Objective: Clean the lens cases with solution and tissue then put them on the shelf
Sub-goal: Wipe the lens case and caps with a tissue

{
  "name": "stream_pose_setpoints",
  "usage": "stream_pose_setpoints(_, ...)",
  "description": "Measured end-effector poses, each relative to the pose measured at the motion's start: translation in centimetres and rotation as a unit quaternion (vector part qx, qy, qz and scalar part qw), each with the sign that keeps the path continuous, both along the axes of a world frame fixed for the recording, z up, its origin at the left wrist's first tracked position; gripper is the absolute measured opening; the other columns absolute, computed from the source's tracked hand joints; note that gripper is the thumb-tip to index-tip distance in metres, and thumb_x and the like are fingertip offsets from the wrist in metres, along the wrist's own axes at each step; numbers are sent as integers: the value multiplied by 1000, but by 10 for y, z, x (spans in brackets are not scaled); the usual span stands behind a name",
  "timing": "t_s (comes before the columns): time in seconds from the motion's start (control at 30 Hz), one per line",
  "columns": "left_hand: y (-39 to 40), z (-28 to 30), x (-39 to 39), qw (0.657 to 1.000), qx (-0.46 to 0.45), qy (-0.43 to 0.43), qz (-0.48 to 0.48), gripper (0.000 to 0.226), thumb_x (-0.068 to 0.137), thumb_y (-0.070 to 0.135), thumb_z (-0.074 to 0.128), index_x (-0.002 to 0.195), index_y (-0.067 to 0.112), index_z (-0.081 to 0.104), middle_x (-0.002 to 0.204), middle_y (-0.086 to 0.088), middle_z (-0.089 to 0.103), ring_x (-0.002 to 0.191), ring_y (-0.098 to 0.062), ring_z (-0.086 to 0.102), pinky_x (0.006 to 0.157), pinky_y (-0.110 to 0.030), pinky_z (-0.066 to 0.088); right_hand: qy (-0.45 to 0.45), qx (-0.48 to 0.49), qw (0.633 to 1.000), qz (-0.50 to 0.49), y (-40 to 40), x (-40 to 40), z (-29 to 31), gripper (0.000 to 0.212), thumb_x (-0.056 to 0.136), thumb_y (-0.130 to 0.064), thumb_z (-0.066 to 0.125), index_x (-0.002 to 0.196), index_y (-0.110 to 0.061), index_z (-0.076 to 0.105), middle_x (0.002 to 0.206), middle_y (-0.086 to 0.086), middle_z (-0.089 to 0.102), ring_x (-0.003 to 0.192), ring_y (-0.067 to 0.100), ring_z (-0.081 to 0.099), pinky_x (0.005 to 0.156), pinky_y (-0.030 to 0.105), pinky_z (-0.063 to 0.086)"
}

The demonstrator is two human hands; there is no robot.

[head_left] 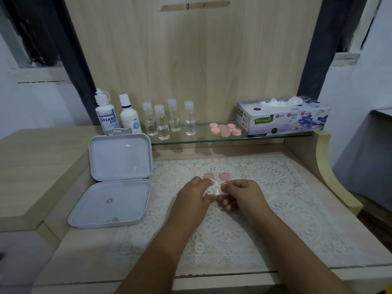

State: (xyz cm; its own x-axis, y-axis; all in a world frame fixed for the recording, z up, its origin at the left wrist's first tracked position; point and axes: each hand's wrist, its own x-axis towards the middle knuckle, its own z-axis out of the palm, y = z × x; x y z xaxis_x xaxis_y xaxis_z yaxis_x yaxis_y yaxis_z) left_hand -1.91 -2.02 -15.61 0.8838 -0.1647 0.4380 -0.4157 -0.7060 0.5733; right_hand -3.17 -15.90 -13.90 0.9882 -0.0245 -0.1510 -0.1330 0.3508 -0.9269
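Observation:
Over the lace mat, my left hand [194, 193] and my right hand [239, 193] meet around a small white wad of tissue [213, 188]; both pinch it, and whatever lies inside it is hidden. Two pink round lens-case caps [216, 176] lie on the mat just beyond my fingers. Several pink lens cases [226, 128] sit on the glass shelf [212, 140]. Two solution bottles [116, 115] stand at the shelf's left end. The Mysoft tissue box [282, 117] is at its right end.
An open white plastic box [114, 181] stands left of the mat with small bits in its base. Several small clear bottles [169, 119] line the shelf. A wooden back panel rises behind, and a curved wooden side bounds the desk on the right.

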Motion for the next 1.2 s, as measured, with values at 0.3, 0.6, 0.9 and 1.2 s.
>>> stream_pose_setpoints(0.3, 1, 0, 4, 992, -92, 80, -34, 18, 86, 14, 66, 104, 12, 68, 90, 9, 53, 88, -6, 53, 75, -7, 37, -9, 7, 1000, 10, -1, -2, 1, 18, 88, 7, 55, 92, 24, 55, 63, 22, 50, 39, 18, 47, 42, 22, 44)
stream_pose_setpoints(0.6, 4, 11, -4, 957, -285, 44, 23, 15, 90, 14, 61, 86, 28, 57, 83, 10, 61, 71, 2, 54, 63, -10, 41, -3, 52, 999, -2, 2, 0, 1, 16, 92, 5, 51, 95, 17, 61, 59, 18, 51, 44, 18, 43, 41, 22, 39)
stream_pose_setpoints(0.9, 2, 1, -5, 997, -74, 13, 7, 15, 88, 23, 62, 102, 24, 67, 89, 12, 52, 78, 3, 52, 72, -20, 43, -24, -6, 1000, -1, 3, -3, 1, 18, 89, 5, 54, 85, 22, 58, 64, 26, 54, 45, 19, 49, 44, 23, 42)
stream_pose_setpoints(1.2, 0, 5, -6, 995, -57, 80, -13, 14, 89, 18, 52, 92, 29, 59, 94, 9, 50, 74, -2, 51, 68, -16, 40, -15, 8, 1000, -13, 5, -2, -2, 19, 88, 6, 56, 85, 24, 54, 61, 15, 46, 48, 17, 45, 48, 24, 42)
